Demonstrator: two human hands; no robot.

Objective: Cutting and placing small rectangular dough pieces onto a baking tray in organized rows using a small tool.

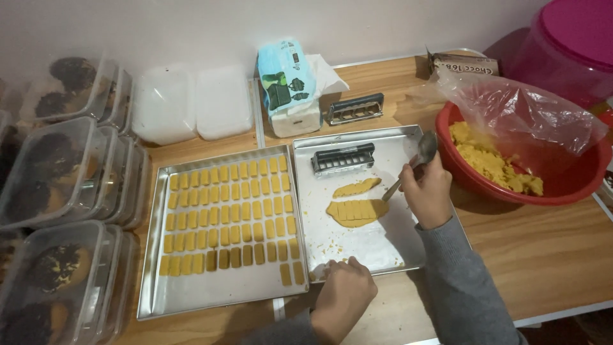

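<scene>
My right hand [426, 191] grips a metal spoon [416, 160], bowl end up, over the right steel tray [383, 246]. On that tray lie two flattened pieces of yellow dough [355, 211], scored into strips, and a black-handled metal cutter [342, 159]. My left hand [342, 294] rests on the tray's near edge, fingers curled on the rim. The left steel tray [191, 294] holds several rows of small yellow dough rectangles [227, 214].
A red bowl [562, 185] with yellow dough and a plastic bag over it sits at the right. A second cutter [355, 108], a tissue pack [288, 83] and white containers [191, 102] stand behind the trays. Stacked clear tubs [57, 191] of dark cookies fill the left.
</scene>
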